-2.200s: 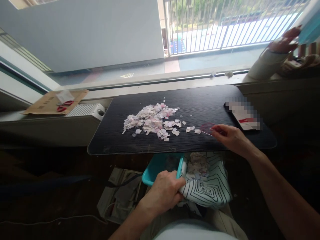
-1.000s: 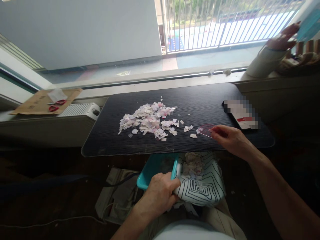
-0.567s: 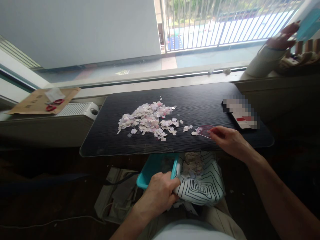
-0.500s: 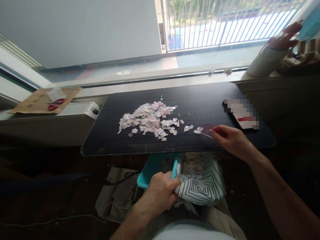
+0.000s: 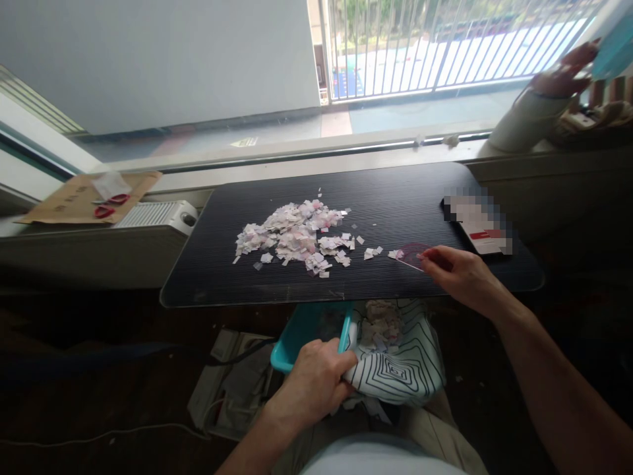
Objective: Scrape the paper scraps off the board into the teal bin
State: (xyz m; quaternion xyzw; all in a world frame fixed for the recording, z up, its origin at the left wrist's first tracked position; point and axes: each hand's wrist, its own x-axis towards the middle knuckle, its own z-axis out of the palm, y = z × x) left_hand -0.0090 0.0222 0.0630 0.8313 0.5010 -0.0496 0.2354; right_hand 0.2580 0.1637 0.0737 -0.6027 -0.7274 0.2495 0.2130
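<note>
My right hand [image 5: 452, 264] pinches a clear pinkish plastic piece with a curved edge, which looks like a protractor [image 5: 411, 253], low over the right part of the black table [image 5: 395, 198]. Its left end touches a small paper scrap [image 5: 394, 254]. Left of it lie a few more scraps and a broad pile of cut paper bits [image 5: 297, 234]. Below the table edge, my left hand [image 5: 319, 376] is closed on the rim of a teal bin [image 5: 281, 359] and the edge of a white cloth [image 5: 395, 376] with black line patterns. Paper bits [image 5: 382, 323] lie on the cloth.
A phone-like item [image 5: 477, 227], partly blurred, lies at the table's right. Red-handled scissors [image 5: 111, 206] rest on a brown paper envelope [image 5: 64, 201] at the left. A white cylinder [image 5: 521, 122] stands on the sill. A pale box [image 5: 232, 382] with cables sits on the floor.
The protractor and my right hand have shifted slightly, and the scraps at its left end have moved a little away from me and to the right. My left hand stays in place.
</note>
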